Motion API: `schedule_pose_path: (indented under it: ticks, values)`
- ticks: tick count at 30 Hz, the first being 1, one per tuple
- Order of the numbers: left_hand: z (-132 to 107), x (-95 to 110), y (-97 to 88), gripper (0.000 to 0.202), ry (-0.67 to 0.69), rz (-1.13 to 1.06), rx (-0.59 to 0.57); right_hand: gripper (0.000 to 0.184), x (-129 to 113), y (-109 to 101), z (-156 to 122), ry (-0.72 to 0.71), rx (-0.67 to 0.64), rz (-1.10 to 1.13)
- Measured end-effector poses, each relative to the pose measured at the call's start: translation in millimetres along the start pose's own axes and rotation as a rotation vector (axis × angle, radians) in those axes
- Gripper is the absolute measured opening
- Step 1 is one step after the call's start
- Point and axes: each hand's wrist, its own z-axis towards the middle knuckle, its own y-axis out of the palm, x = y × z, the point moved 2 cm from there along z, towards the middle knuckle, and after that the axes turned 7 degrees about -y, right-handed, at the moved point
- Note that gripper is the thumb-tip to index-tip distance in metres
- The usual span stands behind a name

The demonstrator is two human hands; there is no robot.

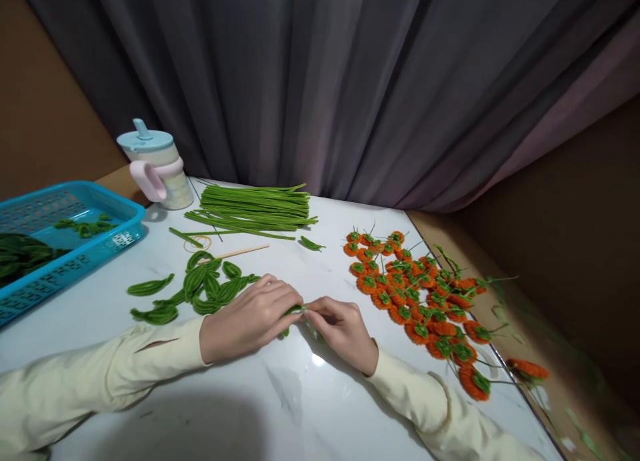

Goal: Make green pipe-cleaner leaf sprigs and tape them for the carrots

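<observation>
Over the white table, my left hand [253, 314] is closed around a green pipe-cleaner leaf [291, 310], most of it hidden by the fingers. My right hand [345, 331] pinches the leaf's narrow end with thumb and forefinger, close to the left fingertips. Beside and behind my left hand lies a loose pile of green fuzzy leaves [213, 284]. One more leaf [311, 243] rests apart, beyond my hands. To the right spread many orange pipe-cleaner persimmon-like pieces [400, 294] with green tops and thin stems.
A bundle of green pipe cleaners [255, 206] lies at the back, with a thin wooden stick [243, 252] and a rubber band [198, 243] in front. A blue basket [120, 237] with green pieces stands left, near a lidded cup [163, 164]. A grey curtain [290, 81] hangs behind.
</observation>
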Motion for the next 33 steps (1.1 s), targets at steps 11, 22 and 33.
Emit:
schedule_pose_path:
  ticks: [11, 22, 33]
  values:
    - [0, -5, -2.4, 0.023, -0.002, -0.1, -0.187, 0.016, 0, 0, -1, 0.035, -0.102, 0.013]
    - [10, -12, -10.5, 0.017, -0.307, -0.538, -0.331, 0.026, 5, 1, 3, 0.17, -0.209, 0.411]
    - [10, -17, 0.3, 0.022, -0.504, -0.755, -0.505, 0.023, 1, -1, 1, 0.055, -0.199, 0.145]
